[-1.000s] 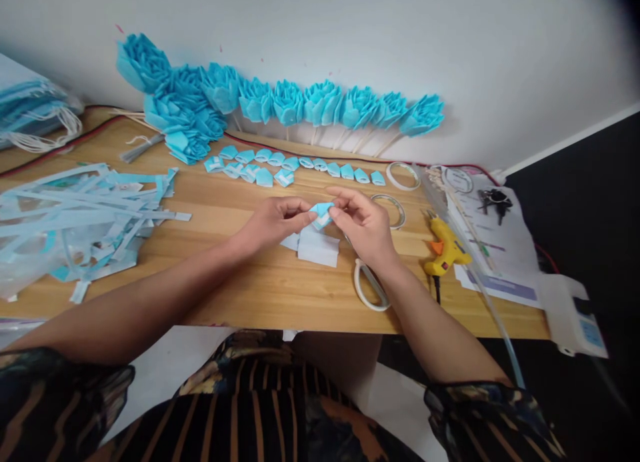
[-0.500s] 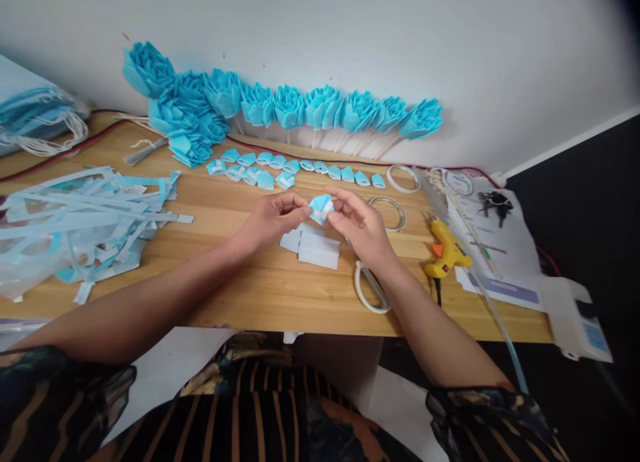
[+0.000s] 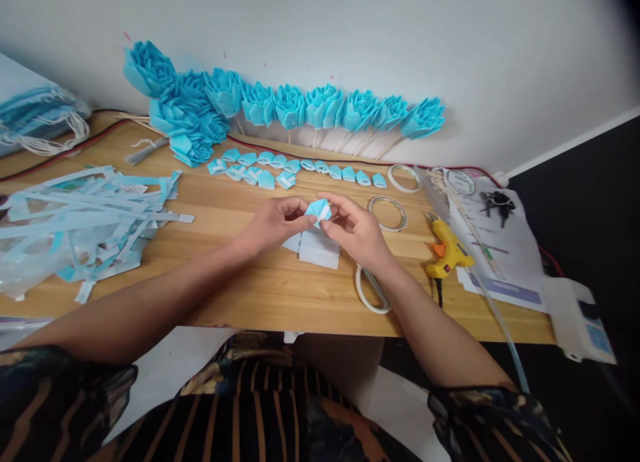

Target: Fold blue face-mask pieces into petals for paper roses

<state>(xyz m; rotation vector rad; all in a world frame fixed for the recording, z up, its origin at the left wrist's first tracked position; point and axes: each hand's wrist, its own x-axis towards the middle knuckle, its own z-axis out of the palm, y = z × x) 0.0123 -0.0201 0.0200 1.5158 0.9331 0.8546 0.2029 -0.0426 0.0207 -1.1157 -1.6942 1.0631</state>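
Between my two hands is a small folded blue petal with a white strip across it. My left hand pinches its left side, thumb in front. My right hand grips the right edge between thumb and fingers. Below them on the table lie pale cut pieces, partly covered by the hands. Farther back, folded blue petals of the same kind lie in two rows. A roll of tape rests beside my right wrist.
Blue flowers on sticks lean against the wall. Cut strips are heaped at left. To the right are tape rolls, a yellow glue gun, keys on papers and a white box at the table's edge.
The petal has shifted slightly left and turned between my fingers. My left thumb now lies farther across its front; both hands still hold it.
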